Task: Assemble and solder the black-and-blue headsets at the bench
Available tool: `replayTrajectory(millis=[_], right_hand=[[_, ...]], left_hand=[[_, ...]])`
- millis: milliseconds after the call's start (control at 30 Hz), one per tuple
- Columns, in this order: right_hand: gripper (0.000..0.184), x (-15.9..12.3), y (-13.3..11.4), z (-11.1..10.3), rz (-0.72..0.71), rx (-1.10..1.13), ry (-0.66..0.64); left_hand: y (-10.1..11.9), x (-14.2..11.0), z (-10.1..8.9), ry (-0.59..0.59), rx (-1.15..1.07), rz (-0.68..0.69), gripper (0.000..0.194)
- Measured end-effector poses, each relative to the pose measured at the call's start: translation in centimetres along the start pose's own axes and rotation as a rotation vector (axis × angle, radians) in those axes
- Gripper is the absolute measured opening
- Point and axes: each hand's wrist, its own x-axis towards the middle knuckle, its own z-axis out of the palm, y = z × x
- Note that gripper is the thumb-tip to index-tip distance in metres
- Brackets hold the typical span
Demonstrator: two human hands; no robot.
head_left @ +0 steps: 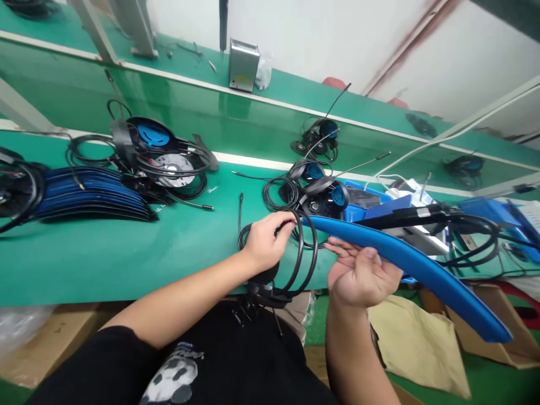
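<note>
Here we go: two hands up, both yours, working just over the front edge of the green desk (126, 264). Your left hand (265, 242) has one bundle of black cable loops (302, 256), fingers (282, 220) curled tight around it, and one black ear cup (262, 289) hangs below that bundle at the desk's front edge. Your right hand (358, 270) is open, palm toward you, fingers (337, 246) spread apart, and one long blue band (405, 256) lies across them; you can't tell from this view whether they're taking its weight.

That single band is curved, and its long axis runs from upper left, just beside the cable in your left hand, down to lower right. Its far tip (500, 333) points out past the desk's edge, over the floor.

Across the desk, one fanned stack of blue bands (84, 194) sits far left, packed too tightly to count. Three blue ear cups show: one in the cable tangle (152, 135) to the left, two in the cable tangle (340, 196) straight ahead. Beyond them stands one silver box (243, 64), and down on the floor lies one yellow paper bag (415, 343).
</note>
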Motion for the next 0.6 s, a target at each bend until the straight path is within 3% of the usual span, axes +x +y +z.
replayTrajectory(millis=[133, 333, 600], right_hand=[[0.040, 0.2, -0.3, -0.1, -0.021, -0.030, -0.027], [0.047, 0.6, -0.5, -0.2, 0.006, -0.013, -0.049], [0.024, -0.4, -0.1, 0.8, 0.109, -0.030, -0.149]], left_hand=[[-0.3, 0.2, 0.3, -0.040, -0.133, -0.056, 0.022], [-0.5, 0.3, 0.2, -0.105, -0.178, -0.018, 0.030], [-1.6, 0.3, 0.2, -0.166, -0.161, 0.014, 0.035]])
